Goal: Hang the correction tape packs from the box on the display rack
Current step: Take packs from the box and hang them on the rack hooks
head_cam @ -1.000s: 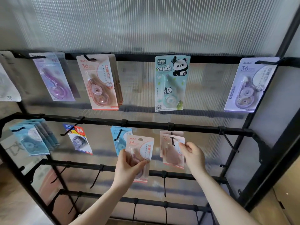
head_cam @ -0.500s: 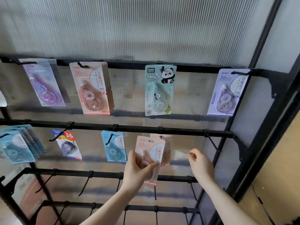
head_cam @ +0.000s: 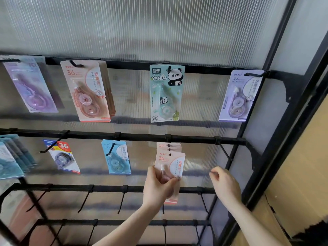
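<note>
Two hands are up at the display rack [head_cam: 177,139]: since a second ago the right hand [head_cam: 224,185] has let go of the pink packs [head_cam: 168,147] on the middle-rail hook and drawn back to the right, its fingers loosely curled and holding nothing, so that earlier pack looks hung. The left hand [head_cam: 158,188] has carried the next pink pack [head_cam: 170,167] across to that same hook. Its fingers grip the pack's lower half, thumb across the front, the top just below the hung packs.

Ribbed panel [head_cam: 159,27] behind; wood wall [head_cam: 301,166] rt.
</note>
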Demonstrator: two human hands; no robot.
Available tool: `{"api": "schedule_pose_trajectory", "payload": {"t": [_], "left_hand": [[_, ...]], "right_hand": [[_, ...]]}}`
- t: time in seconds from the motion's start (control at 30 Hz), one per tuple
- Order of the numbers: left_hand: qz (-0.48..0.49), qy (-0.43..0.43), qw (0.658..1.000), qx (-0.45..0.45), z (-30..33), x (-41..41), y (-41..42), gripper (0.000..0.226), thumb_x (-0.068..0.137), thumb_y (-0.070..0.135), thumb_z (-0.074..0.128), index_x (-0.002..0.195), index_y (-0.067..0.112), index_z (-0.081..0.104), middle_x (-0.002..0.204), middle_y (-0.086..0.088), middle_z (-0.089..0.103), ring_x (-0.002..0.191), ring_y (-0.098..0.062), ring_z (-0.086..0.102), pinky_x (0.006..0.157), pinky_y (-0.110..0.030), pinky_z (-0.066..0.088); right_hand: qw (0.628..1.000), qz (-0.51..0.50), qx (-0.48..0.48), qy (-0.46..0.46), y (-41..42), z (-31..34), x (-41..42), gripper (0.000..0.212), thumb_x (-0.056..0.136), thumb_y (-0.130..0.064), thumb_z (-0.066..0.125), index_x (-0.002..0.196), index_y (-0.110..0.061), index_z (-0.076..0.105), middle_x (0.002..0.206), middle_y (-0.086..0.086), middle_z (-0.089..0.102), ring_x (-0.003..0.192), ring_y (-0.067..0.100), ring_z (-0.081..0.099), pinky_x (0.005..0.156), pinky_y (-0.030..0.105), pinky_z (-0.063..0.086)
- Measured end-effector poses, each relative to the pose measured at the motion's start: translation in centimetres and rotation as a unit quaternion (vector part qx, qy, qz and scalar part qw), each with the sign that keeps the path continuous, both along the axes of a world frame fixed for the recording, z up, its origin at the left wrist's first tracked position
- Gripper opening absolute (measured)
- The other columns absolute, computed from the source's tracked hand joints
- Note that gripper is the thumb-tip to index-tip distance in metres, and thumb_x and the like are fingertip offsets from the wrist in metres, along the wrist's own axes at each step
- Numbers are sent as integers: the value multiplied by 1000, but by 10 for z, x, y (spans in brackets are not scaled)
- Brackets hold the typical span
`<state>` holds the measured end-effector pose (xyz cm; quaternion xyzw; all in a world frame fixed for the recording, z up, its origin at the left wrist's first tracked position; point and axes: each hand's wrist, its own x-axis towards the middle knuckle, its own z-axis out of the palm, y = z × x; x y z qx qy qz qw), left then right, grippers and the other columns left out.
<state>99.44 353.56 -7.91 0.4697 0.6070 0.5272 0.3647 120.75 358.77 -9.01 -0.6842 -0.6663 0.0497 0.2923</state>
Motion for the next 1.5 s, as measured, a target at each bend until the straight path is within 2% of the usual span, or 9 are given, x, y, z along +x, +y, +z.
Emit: {"api": "schedule_pose_trajectory", "payload": {"t": [0.13,0.2,0.4,0.5,0.67,0.93,1.23,1.43,1.5], "left_hand": [[-5,5,1000,-15,-8,4,5,48,74,30,81,95,12,42,92,7,62,86,-9,64,70,-28,59],[-3,4,1000,-17,-11,6,7,48,74,32,81,93,13,41,93,7,62,86,-7,64,69,-27,59],[15,-19,1000,-18,-18,16,10,51,72,35,82,91,11,41,90,-2,63,85,-14,66,70,-37,60],[21,-28,999,-22,-23,19,10,50,72,34,81,92,11,41,90,-2,63,85,-15,66,70,-37,60],[25,14,999,-25,-27,11,19,50,71,38,81,88,15,40,87,-1,62,83,-17,65,72,-40,58],[3,51,998,-32,-27,5,36,49,76,38,77,99,21,38,99,8,57,89,-8,62,74,-27,58],[16,67,997,-32,-32,6,53,50,76,38,77,101,20,38,101,4,56,87,-9,59,66,-17,51],[17,70,997,-36,-37,5,59,55,74,40,79,106,21,39,109,2,56,92,-10,59,74,-23,56],[17,84,996,-37,-38,3,58,60,71,43,80,111,21,40,111,3,54,96,-11,58,78,-25,56]], "right_hand": [[1000,-3,-10,3,-2,-2,5,20,96,-26,51,108,-15,61,95,-6,60,81,11,55,64,23,45],[1000,-5,-17,0,-3,-3,7,21,95,-27,52,110,-15,61,102,-3,63,87,14,58,67,23,46],[1000,-11,-25,-4,-2,-9,11,21,95,-27,52,110,-15,62,103,-1,63,90,18,60,71,29,49],[999,-9,-30,-8,-2,-9,12,21,95,-27,52,110,-15,62,103,-1,63,88,17,59,70,28,49],[999,-2,-37,-28,-1,-8,17,22,96,-29,50,111,-16,61,95,-6,58,78,9,53,61,18,40],[998,-3,-40,-40,3,-14,22,24,96,-29,50,112,-16,61,99,-2,61,77,11,53,58,17,36],[998,2,-44,-41,7,-21,21,24,96,-29,50,113,-17,61,100,-4,61,79,8,52,60,16,36],[997,16,-44,-56,9,-21,20,23,96,-30,49,112,-18,61,99,-6,60,77,6,52,54,9,29],[997,23,-44,-55,11,-22,18,24,96,-30,50,113,-18,61,99,-7,59,77,5,53,55,8,32]]}}
